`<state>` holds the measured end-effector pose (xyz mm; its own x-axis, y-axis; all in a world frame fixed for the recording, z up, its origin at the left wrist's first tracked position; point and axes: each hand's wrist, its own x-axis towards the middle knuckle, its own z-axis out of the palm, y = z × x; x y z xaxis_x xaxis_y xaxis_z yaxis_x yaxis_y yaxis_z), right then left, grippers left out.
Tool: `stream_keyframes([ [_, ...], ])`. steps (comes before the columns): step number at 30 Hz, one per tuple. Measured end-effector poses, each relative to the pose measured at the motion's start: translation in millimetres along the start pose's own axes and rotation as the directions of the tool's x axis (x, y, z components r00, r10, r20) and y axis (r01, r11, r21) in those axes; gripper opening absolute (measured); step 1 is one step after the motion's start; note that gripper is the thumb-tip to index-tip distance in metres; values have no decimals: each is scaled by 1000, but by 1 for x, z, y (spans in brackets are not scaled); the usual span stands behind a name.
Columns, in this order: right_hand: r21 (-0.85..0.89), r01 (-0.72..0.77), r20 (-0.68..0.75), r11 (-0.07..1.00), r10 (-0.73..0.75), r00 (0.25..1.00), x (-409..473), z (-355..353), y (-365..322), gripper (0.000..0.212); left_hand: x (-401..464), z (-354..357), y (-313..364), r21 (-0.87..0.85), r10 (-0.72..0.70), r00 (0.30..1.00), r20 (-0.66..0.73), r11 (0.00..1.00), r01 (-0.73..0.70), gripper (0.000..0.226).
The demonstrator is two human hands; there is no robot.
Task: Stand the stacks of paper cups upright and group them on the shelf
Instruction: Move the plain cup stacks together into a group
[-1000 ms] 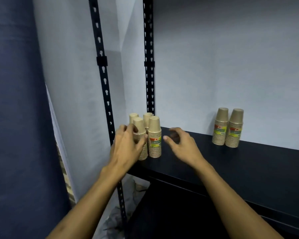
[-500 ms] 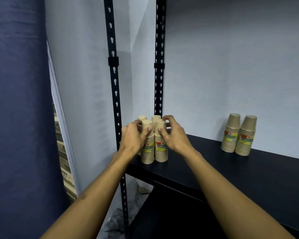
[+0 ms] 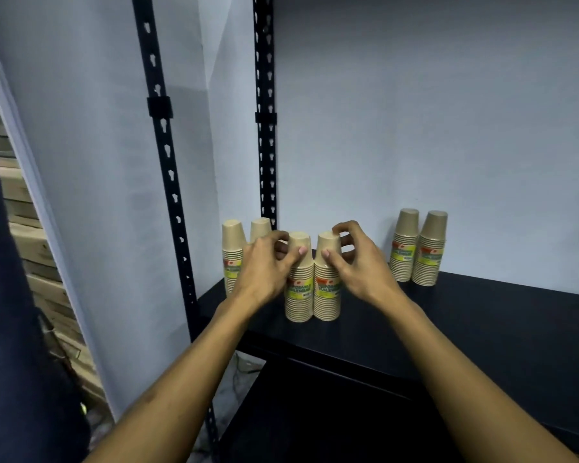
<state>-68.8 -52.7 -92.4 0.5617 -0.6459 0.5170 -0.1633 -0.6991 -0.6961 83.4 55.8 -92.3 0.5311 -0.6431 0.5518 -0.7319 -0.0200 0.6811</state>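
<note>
Tapered kraft-paper cup stacks, ribbed rims, glossy labels, upright on matte black shelf (image 3: 482,315). Left hand (image 3: 264,265) pinches left front stack (image 3: 299,289); right hand (image 3: 358,265) pinches right front stack (image 3: 328,282), the two stacks touching.

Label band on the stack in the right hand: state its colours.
Yellow-green with a red-orange patch on top, on the label band; head view, the only one.

arms (image 3: 188,379): bare, no sleeves | wrists: apparently no jewellery
</note>
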Motion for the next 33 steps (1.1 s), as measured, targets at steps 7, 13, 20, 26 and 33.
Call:
stream_keyframes([
  [7,-97,-50,-112,994,39,993,-40,-80,27,39,-4,63,47,-110,98,987,129,990,-84,47],
  [13,-75,-104,-179,992,89,980,-68,-120,38,35,-10,89,76,-187,163,951,261,976,-116,48],
  [20,-18,-104,-203,994,98,974,-77,-121,37,41,-10,93,70,-337,121,937,327,941,-4,48],
  [26,39,-129,-220,991,134,966,-81,-117,45,48,-23,100,61,-407,127,930,345,913,27,54],
  [33,134,-216,-87,967,229,970,-108,-101,68,67,-40,114,33,-429,116,873,474,896,114,92],
])
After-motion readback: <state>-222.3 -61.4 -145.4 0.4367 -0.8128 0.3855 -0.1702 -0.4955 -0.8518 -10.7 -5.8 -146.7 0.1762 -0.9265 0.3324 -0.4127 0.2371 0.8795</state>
